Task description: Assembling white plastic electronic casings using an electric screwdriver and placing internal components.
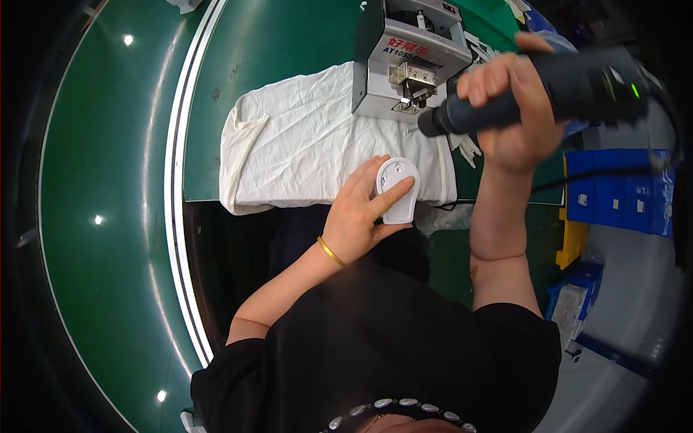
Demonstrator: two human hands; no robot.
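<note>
My left hand (353, 213) is closed around a small white plastic housing (401, 213), rounded at its far end, at the near edge of the white cloth. The thumb lies across its hollow face. In my right hand (525, 115) is a dark, thick-barrelled electric screwdriver (588, 85) with a small green light, held up and nearly level, smeared by motion. Its nose points left, just in front of the metal bracket on a grey screw feeder (379, 94). Whether the nose touches the feeder, I cannot tell.
A white cloth (296, 144) covers part of the green table (216, 79). Several white strips (465, 148) lie right of the feeder. Blue bins (613, 191) and a yellow bin (572, 242) stand at the right. A black cable (595, 173) trails rightward.
</note>
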